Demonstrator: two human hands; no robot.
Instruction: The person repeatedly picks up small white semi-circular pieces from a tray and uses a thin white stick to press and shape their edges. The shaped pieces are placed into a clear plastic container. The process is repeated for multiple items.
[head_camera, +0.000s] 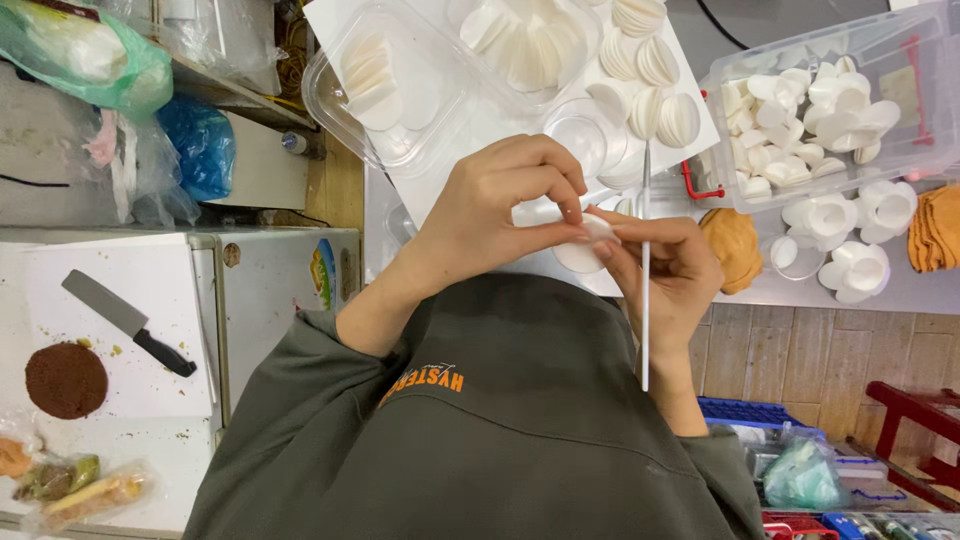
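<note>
Both hands meet over the table edge (800, 292). The left hand (495, 215) pinches a small white disc (597, 229), thumb and forefinger pressed on its rim; the right hand (675, 275) closes on the same disc from the other side, a thin white stick (645, 270) running upright through its fingers. Beyond — a clear tray (330, 85) of white discs.

A dark olive-green cotton sweatshirt (500, 440) with orange chest lettering is worn, sleeves pushed up to the elbows.
</note>
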